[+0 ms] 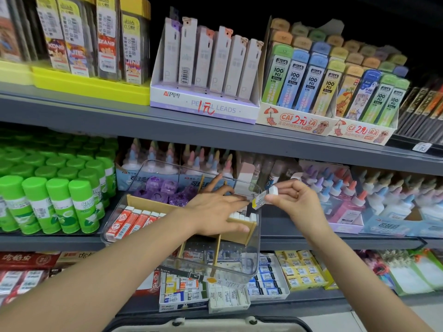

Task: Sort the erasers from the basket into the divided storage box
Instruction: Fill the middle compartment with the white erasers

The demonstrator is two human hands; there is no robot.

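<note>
Head view, shop shelving. Clear plastic storage box with tan wooden dividers (pixel 251 259) sits tilted on the middle grey metal shelf (pixel 335 236), front end sticking out past the shelf edge.

Left hand (pixel 215 209) reaches in over the box, palm down, forearm coming diagonally from lower left. Fingers spread and fairly straight, index raised toward the back, fingertips (pixel 242 200) meeting the lower end of a small white eraser in a grey and yellow paper sleeve (pixel 266 196). No clear curl round anything; whether it pinches the sleeve end, cannot tell.

Right hand (pixel 292 200) comes up from lower right, wrist bent, held just right of the box's far right wall. Thumb and curled fingers pinch the upper white end of that eraser, which sits tilted in the air above the box rim between both hands.

Inside the box: row of red and white sleeved erasers (pixel 134 219) in the left compartment, purple translucent block erasers (pixel 165 190) in the back compartment, white erasers (pixel 242 215) standing in the right compartment partly hidden under the left hand.

Around: green-capped glue sticks (pixel 55 197) left of the box, pastel-capped glue bottles (pixel 359 195) right, boxed erasers (pixel 275 276) on the shelf below, pencil lead packs (pixel 311 80) above. Rim of a pale basket with dark edge (pixel 203 327) at the bottom edge.
</note>
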